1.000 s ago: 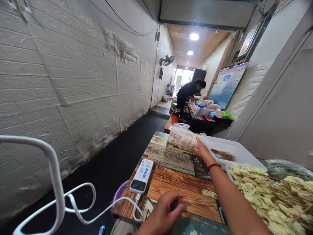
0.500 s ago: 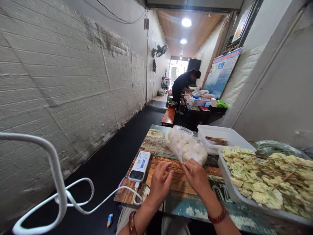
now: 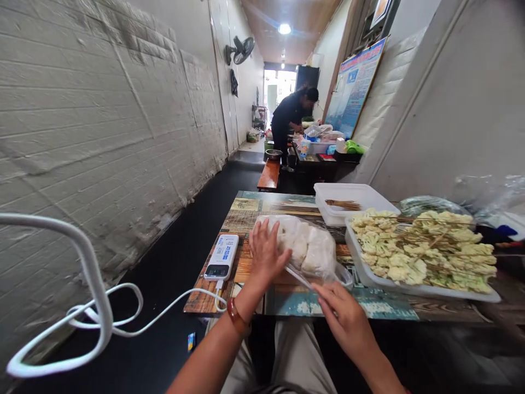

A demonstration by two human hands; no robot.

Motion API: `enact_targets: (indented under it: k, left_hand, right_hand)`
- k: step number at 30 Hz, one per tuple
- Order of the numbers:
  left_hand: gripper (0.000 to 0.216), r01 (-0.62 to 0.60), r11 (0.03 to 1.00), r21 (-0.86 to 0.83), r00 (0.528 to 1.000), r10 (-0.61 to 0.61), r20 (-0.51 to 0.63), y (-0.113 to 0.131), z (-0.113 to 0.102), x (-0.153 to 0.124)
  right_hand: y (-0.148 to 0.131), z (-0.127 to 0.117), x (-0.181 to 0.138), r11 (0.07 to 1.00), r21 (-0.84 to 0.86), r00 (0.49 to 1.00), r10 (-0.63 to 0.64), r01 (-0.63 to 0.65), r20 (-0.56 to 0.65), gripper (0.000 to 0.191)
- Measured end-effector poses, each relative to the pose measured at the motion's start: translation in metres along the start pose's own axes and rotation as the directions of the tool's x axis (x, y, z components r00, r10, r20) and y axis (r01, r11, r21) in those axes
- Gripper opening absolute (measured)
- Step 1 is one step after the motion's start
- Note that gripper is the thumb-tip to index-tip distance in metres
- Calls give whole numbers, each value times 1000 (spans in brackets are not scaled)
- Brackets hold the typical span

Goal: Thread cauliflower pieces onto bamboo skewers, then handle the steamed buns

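plastic bag now lies nearer, at twelve o'clock, seemingly steadied: left hand spread atop, right hand pinching its edge.

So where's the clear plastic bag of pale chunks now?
In the head view, the clear plastic bag lies near the centre on the multicoloured table, partly under the left hand and left of the translucent plastic tub of cauliflower.

Bag: glossy clear plastic. Tabletop: wood-look. Bench: glossy wood. Wall: rough.
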State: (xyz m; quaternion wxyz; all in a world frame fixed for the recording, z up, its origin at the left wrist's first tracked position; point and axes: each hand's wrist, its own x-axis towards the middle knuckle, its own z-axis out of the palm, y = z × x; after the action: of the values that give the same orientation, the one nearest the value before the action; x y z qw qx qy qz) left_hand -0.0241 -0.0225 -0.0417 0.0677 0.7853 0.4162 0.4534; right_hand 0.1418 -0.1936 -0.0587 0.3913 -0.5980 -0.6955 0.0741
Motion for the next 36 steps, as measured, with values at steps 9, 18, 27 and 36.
enact_targets:
  k: [9,18,27,36]
  left_hand:
    - [21,-54,982,-179,987,25,-159,-27,-9,-15]
    - [20,-181,968,-172,972,149,-182,-12,10,-9]
    - [28,-215,973,-83,956,192,-223,29,-2,-9]
    - [31,-341,806,-484,902,425,72,140,20,-27]
  right_hand:
    - [27,6,5,976,63,918,217,-208,-331,60]
    - [31,21,57,967,-8,940,246,-255,-236,72]
    - [27,-12,8,974,47,923,223,-220,-313,64]
    - [8,-98,-63,973,80,907,231,-217,-353,28]
